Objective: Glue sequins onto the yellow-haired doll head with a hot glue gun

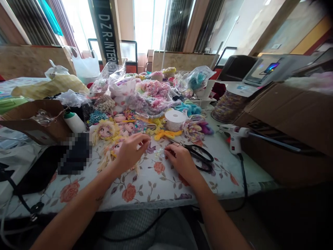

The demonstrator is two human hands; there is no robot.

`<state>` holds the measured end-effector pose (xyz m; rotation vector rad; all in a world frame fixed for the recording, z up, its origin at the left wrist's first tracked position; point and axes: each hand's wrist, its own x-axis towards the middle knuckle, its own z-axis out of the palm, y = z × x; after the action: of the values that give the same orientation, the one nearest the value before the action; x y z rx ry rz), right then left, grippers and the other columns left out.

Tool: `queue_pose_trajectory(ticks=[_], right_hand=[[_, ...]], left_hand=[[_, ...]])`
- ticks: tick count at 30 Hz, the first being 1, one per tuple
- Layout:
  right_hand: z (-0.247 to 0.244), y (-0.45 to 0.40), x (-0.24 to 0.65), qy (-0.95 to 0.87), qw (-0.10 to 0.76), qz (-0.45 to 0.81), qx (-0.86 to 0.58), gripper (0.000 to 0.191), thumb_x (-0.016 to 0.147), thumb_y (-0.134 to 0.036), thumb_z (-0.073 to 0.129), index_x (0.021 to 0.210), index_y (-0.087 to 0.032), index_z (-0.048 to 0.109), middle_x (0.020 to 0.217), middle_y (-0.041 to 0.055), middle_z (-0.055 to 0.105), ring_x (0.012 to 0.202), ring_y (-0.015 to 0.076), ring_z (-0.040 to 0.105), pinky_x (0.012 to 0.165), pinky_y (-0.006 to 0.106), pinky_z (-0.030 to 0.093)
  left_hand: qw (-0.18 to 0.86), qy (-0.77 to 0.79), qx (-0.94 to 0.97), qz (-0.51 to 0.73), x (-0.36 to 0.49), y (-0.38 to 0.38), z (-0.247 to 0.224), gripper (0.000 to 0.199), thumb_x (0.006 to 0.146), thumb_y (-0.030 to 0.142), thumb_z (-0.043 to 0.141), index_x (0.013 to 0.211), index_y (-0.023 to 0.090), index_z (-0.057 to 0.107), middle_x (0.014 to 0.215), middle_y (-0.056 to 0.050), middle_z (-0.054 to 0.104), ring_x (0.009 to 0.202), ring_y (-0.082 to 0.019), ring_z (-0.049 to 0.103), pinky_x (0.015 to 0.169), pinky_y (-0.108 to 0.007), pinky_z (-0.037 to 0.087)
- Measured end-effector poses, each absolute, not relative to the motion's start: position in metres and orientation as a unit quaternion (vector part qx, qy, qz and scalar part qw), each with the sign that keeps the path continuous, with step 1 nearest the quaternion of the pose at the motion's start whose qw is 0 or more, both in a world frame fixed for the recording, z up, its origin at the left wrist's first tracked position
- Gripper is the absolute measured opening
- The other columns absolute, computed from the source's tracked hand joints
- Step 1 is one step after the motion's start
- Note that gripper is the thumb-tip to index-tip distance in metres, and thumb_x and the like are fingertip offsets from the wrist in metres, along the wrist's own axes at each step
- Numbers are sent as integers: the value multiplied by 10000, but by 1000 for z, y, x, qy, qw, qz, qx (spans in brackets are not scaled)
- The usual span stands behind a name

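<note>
Far left, open cardboard box (52, 130) on bench (161, 191), white thread cone (74, 123) beside it. Next, doll heads (105, 131), some with yellow yarn hair. Left hand (134, 147) in front of them, fingers curled, narrow; cannot tell if anything held. Between hands, small clear pieces (159, 152); yellow yarn bundle (168, 134) farther back. Right hand (179, 156) near pieces, fingers bent, grip unclear. Just right, black-handled scissors (204, 153). Farther right, white glue gun (235, 140).

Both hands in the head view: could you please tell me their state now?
Left hand: loosely curled; whether it holds anything cannot be told.
Right hand: loosely curled beside the scissors; grip unclear.
</note>
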<state>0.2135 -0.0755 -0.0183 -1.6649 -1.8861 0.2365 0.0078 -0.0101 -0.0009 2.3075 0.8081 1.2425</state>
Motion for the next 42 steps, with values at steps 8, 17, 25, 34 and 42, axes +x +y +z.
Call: queue_pose_trajectory(ticks=[8, 17, 25, 34, 42], right_hand=[[-19, -77, 209, -735, 289, 78, -608, 195, 887, -139, 489, 905, -166, 681, 903, 89, 645, 825, 206, 615, 778, 308, 458], [-21, -78, 210, -725, 344, 83, -591, 164, 884, -201, 511, 860, -175, 671, 877, 88, 657, 792, 221, 613, 750, 336, 461], [-11, -85, 191, -578, 501, 402, -503, 270, 801, -418, 653, 932, -187, 700, 776, 42, 704, 673, 191, 655, 631, 308, 520], [-16, -87, 181, -385, 568, 605, -404, 272, 680, -383, 782, 856, -178, 755, 739, 43, 719, 550, 137, 606, 526, 271, 513], [-17, -85, 179, -379, 577, 595, -411, 227, 699, -371, 770, 734, -162, 688, 646, 21, 676, 501, 114, 586, 462, 223, 487]], left_hand=[[165, 244, 930, 220, 34, -15, -16, 129, 800, 151, 561, 830, 202, 676, 818, -67, 624, 853, -240, 574, 734, -322, 444], [179, 279, 915, 229, 32, -14, -15, 135, 806, 144, 529, 727, 198, 623, 767, -43, 613, 785, -206, 561, 704, -301, 438], [100, 201, 889, 399, 25, -27, -12, 238, 940, 246, 401, 880, 200, 626, 826, -78, 652, 779, -195, 577, 750, -336, 473], [63, 135, 904, 402, 17, -39, -5, 282, 912, 202, 459, 1125, 258, 635, 990, -72, 719, 911, -210, 653, 821, -353, 516], [168, 179, 835, 493, 1, -48, 10, 226, 871, 199, 578, 1070, 258, 668, 978, -51, 724, 965, -215, 650, 881, -375, 499]])
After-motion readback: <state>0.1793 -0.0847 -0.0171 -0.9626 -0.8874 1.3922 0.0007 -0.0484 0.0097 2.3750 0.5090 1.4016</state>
